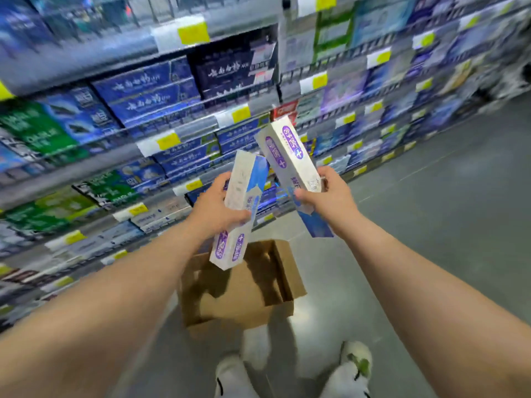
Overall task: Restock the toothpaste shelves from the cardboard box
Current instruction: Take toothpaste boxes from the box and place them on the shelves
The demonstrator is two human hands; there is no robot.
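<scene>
My left hand [214, 209] grips a white and blue toothpaste carton [244, 196] with purple logos, its lower end pointing down at the cardboard box [238, 303]. My right hand [324, 196] grips a second carton of the same kind [287, 150], tilted up to the left toward the shelves. Both cartons are in the air above the open brown box, which stands on the floor and looks empty inside. The toothpaste shelves [161, 139] fill the left and the back, blurred by motion.
Yellow price tags [194, 31] line the shelf edges. Blue, green and dark cartons crowd the rows. Grey floor [445, 211] stretches to the right. My white shoes [353, 366] stand just behind the box.
</scene>
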